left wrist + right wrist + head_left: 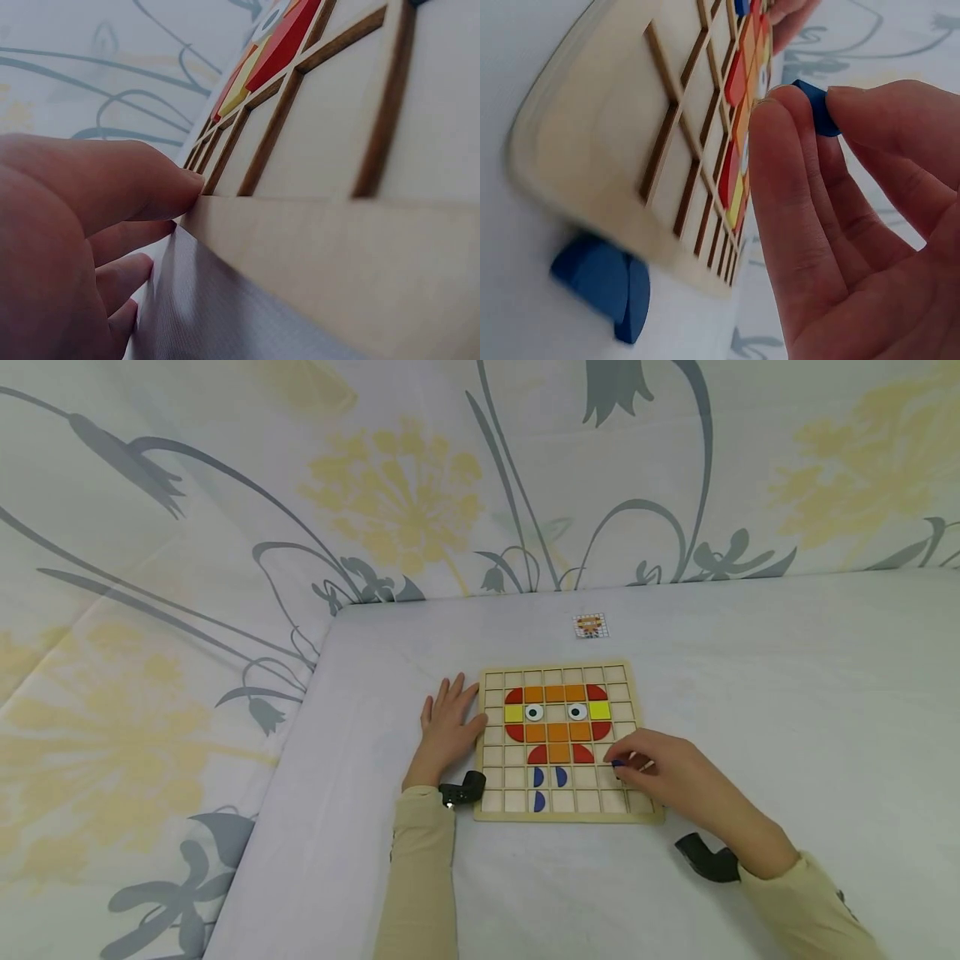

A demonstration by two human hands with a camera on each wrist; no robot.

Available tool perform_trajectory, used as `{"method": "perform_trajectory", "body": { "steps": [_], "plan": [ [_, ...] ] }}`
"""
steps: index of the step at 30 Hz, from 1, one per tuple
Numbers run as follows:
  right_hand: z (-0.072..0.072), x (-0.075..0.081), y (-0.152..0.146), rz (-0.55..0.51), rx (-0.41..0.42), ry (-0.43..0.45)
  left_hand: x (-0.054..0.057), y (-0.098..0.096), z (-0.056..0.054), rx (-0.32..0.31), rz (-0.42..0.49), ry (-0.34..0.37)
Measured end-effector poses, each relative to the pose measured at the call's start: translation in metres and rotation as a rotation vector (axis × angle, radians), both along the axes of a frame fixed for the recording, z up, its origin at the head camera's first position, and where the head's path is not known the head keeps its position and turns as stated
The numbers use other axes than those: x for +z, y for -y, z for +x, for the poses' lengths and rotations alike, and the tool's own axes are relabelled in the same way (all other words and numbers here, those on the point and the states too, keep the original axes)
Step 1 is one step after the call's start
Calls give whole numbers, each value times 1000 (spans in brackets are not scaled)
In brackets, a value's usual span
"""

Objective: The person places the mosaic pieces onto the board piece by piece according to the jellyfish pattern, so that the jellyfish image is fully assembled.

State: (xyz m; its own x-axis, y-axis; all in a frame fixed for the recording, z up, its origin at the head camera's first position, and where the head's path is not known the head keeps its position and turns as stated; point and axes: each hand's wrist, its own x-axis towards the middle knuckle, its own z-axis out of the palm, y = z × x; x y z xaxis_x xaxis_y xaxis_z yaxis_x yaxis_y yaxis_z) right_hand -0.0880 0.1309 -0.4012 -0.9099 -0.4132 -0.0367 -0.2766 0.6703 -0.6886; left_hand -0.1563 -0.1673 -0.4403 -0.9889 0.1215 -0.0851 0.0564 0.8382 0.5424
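Low over the right part of a wooden grid board [570,817], my right hand [671,768] pinches a small blue piece [820,109] between thumb and fingers. My left hand [446,731] lies on the cloth at the board's left side, fingers spread, its thumb [176,187] touching the edge. Orange tiles [557,732], red rounded tiles [514,732], yellow squares [513,713] and two eye tiles [533,712] sit in the upper and middle cells. Three blue half-circles [538,802] lie in cells below them.
A small picture card [590,626] with a similar coloured pattern lies beyond the board. Loose blue pieces [600,277] rest on the white cloth [540,893] beside the board's edge in the right wrist view. Flower-printed fabric [405,493] rises behind and at left.
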Motion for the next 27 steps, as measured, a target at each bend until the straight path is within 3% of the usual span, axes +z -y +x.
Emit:
{"method": "perform_trajectory", "body": {
  "steps": [10, 21, 27],
  "plan": [
    [-2, -14, 22, -28, 78, 28, -1, -2, 2, -17, -2, 4],
    [3, -22, 42, -57, 76, 70, 0, 1, 0, -18, -8, -5],
    [8, -24, 52, -6, 54, 15, 1, 1, 0, -21, -7, -11]
  ]
}}
